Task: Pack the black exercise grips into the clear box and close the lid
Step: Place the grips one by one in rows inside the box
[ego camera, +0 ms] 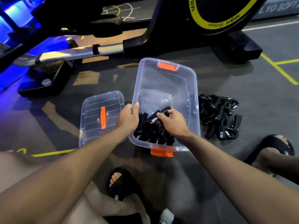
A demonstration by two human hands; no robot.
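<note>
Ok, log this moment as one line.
right hand: holds grip inside clear box | left hand: on box rim | lid: off, left | pile: unpacked, right

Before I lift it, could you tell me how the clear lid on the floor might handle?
The clear lid looks thin, so probably light and somewhat flexible. Smooth plastic may be slippery; its orange handle seems the surest hold.

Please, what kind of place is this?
Most likely a gym: a black exercise machine with a yellow-ringed flywheel, a dark grey floor with yellow painted lines, and a pile of black spring hand grips beside a clear plastic box.
</note>
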